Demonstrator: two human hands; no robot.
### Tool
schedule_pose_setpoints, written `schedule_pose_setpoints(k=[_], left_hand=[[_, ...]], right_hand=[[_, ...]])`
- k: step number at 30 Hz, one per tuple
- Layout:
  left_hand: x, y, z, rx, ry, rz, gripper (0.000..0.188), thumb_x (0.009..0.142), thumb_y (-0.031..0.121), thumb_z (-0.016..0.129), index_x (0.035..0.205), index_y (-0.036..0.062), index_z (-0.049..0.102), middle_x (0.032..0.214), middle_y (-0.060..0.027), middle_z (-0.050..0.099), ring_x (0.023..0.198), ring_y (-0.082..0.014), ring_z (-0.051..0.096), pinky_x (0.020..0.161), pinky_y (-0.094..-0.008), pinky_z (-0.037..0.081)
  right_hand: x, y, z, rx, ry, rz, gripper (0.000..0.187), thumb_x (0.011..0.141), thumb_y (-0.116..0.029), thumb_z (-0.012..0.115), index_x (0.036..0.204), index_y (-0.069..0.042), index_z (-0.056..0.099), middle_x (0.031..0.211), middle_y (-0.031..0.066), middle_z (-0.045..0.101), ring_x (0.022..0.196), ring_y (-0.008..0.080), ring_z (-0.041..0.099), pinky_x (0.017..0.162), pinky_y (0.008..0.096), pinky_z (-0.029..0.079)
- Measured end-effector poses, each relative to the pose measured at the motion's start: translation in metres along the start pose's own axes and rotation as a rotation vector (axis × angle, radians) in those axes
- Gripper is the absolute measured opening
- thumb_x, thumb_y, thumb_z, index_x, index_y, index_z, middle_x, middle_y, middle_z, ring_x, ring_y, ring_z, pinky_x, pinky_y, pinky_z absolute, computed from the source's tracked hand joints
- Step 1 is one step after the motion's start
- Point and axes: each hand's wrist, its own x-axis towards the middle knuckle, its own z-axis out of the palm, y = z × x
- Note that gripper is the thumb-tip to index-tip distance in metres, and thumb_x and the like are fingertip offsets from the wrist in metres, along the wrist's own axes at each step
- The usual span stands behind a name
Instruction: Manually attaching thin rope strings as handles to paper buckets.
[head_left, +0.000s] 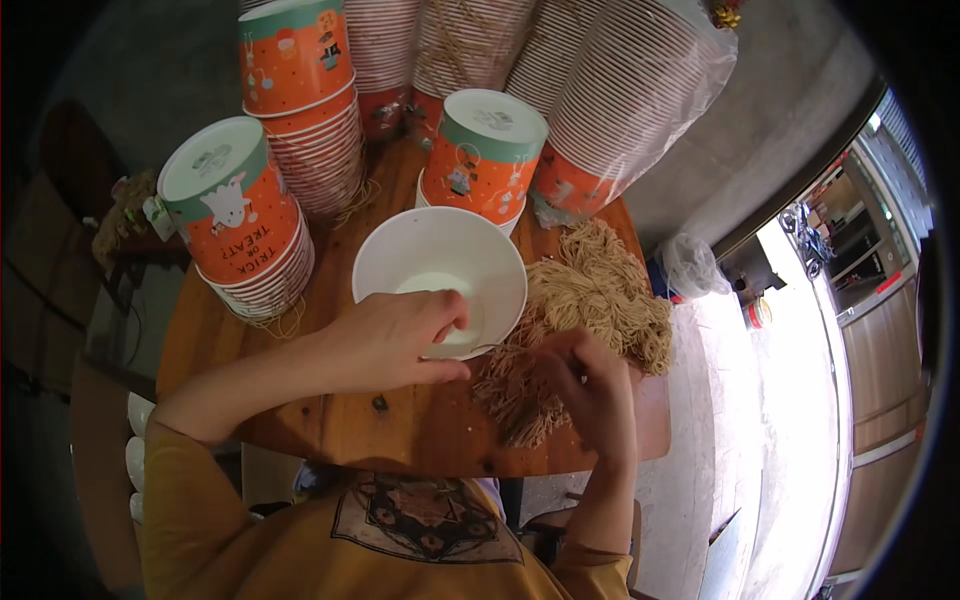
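Note:
A white-lined paper bucket lies tilted with its mouth toward me in the middle of the wooden table. My left hand is closed over its near rim, curled fingers inside and thumb outside below the rim. My right hand is just right of the bucket, its fingers bent together and slightly blurred. A thin cord runs from the bucket's rim to these fingers. Beneath and behind the right hand spreads a heap of tan cords, with a browner, shaded bunch near the table edge.
Upside-down orange and green paper buckets stand in stacks at left, behind them and behind the white bucket. Tall plastic-wrapped stacks rise at the back. The wooden table ends close to my body.

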Motion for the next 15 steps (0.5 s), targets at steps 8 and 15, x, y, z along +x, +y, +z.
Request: schedule_pose_setpoints(k=[8,15], left_hand=[[-0.023,-0.015,-0.007,0.322,0.166,0.404,0.012,0.085,0.010,0.062,0.096,0.0050,0.060,0.095,-0.0074,0.056,0.090,-0.0279,0.057,0.087,-0.0398,0.044],[-0.022,-0.024,-0.009,0.148,0.216,0.323,0.011,0.085,0.010,0.060,0.095,0.0064,0.058,0.083,-0.0072,0.058,0.088,-0.0237,0.057,0.097,-0.0424,0.037]], right_hand=[[0.044,0.001,0.022,-0.193,0.032,-0.355,0.008,0.084,-0.007,0.066,0.090,-0.003,0.062,0.084,0.0112,0.059,0.071,0.0298,0.060,0.061,0.0353,0.049],[0.057,-0.002,0.054,-0.224,-0.011,-0.347,0.006,0.086,-0.006,0.065,0.090,-0.003,0.063,0.083,0.0096,0.063,0.067,0.0238,0.063,0.060,0.0328,0.050]])
